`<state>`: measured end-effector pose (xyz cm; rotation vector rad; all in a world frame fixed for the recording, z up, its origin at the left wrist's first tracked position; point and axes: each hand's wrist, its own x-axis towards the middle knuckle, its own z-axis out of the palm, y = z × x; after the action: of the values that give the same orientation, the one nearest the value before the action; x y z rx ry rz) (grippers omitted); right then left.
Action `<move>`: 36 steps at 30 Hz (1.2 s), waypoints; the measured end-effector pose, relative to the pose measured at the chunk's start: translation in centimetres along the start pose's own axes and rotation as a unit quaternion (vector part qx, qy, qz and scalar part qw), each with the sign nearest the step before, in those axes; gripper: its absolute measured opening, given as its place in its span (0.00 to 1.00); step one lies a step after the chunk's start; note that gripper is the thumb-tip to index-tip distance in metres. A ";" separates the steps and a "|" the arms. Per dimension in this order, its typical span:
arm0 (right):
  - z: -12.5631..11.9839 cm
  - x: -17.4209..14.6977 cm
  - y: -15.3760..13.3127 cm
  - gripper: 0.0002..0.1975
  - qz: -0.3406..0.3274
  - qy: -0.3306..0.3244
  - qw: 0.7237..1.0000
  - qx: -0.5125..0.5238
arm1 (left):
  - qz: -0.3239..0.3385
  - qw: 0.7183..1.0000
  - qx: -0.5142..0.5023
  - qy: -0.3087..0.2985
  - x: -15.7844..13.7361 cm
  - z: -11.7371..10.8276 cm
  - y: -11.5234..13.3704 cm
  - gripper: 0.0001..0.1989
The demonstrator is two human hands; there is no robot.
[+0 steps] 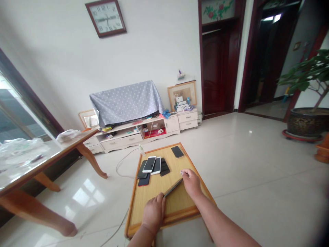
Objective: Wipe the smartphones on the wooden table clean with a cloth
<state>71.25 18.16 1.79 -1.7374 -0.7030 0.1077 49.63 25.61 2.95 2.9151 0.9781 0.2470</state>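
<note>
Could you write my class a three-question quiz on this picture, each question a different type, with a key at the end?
1. True or false: one dark phone lies apart from the cluster of phones, near the far right corner of the wooden table.
2. What does the left hand hold?
A) a cup
B) a slim dark device
C) a spoon
3. Fill in the colour: the right hand pinches a small ___ item.

Key: 1. True. 2. B. 3. White.

Tbl [141, 203] smooth wood; phone scrns [149, 164] glossy.
</note>
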 end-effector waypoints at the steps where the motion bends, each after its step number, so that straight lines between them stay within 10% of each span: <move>1: 0.1 0.1 -0.1 0.17 0.003 -0.001 1.000 0.013 | -0.005 1.000 -0.012 0.005 0.0 0.1 -0.1 0.19; 27: 0.1 0.3 -1.4 0.09 0.000 0.006 0.998 -0.058 | -0.057 0.956 -0.272 0.088 0.6 3.8 -0.6 0.18; 36: 4.0 -6.5 -4.4 0.08 -0.115 -0.130 0.984 -0.037 | -0.056 0.955 -0.288 0.046 0.8 3.5 -0.6 0.18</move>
<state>62.54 18.78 2.72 -1.7162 -1.1073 0.1527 50.45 26.58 -0.47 2.3289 0.8920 0.5588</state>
